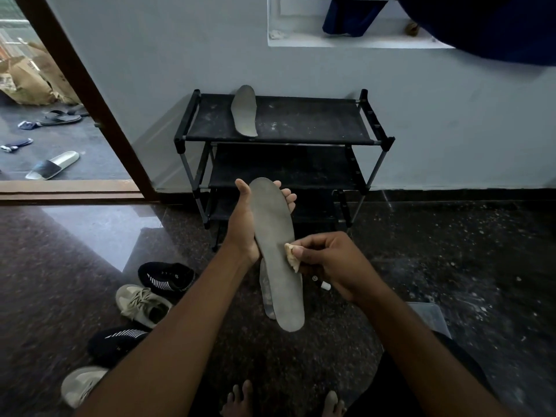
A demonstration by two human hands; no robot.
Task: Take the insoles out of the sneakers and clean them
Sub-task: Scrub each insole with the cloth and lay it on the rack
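My left hand point(245, 224) holds a long grey insole point(278, 254) from beneath, thumb on its left edge and fingertips showing past its right edge. My right hand point(331, 263) pinches a small pale cloth point(291, 256) against the insole's right side. A second grey insole point(245, 111) lies on the top shelf of the black shoe rack point(316, 127). On the floor at my left lie two black sneakers point(167, 276) point(115, 341) and two beige sneakers point(141, 305) point(79, 385).
A small dark item with a white tip point(323, 284) shows beneath my right hand. A clear plastic container point(430, 319) sits on the dark stone floor at right. An open doorway point(45, 130) at left shows sandals outside. My bare feet point(237, 398) are at the bottom.
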